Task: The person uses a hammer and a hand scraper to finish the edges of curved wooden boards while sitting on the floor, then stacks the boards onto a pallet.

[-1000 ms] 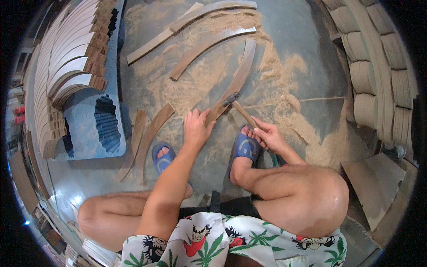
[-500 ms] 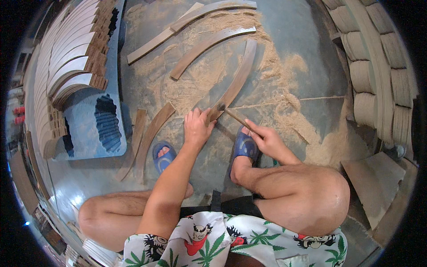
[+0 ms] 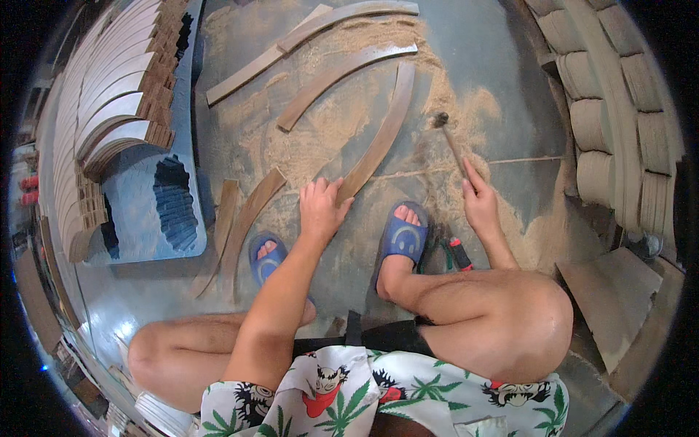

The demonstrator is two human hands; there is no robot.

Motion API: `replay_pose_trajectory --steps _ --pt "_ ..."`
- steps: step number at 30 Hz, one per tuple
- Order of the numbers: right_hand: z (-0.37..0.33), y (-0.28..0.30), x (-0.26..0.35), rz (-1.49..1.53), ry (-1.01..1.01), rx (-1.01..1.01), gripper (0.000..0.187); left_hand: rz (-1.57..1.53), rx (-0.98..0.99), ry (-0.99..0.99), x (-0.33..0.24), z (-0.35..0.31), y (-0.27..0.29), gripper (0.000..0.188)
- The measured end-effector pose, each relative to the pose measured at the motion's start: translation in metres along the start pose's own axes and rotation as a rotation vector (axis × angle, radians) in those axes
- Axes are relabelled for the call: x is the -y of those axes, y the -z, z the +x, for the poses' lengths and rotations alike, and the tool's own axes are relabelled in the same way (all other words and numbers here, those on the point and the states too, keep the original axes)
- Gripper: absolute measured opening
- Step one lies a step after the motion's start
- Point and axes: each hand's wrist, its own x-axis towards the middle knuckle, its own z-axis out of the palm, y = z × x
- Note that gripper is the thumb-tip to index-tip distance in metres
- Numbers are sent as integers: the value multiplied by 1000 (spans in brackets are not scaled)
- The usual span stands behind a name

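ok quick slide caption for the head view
Seated on a sawdust-strewn floor, the left hand steadies a curved wooden strip while the right hand holds a small hammer.

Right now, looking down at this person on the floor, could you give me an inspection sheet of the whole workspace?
Surface: grey floor, covered with sawdust.
Job's things: curved wooden strip under the left hand; hammer held in the right hand.
Clutter: more curved strips on the floor; red-handled tool beside the right foot.
Hands: left presses the strip's near end; right grips the hammer handle.
Cables: nothing seen.
Surroundings: stacked curved pieces on the left, rounded wooden stacks on the right.
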Motion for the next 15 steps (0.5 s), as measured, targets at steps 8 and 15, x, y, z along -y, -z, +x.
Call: replay_pose_trajectory --steps 8,15 --pt "17 -38 15 535 -364 426 49 32 4 12 -1 1 0 57" --pt "36 -10 23 266 -347 752 45 36 -2 -9 3 0 1 57"
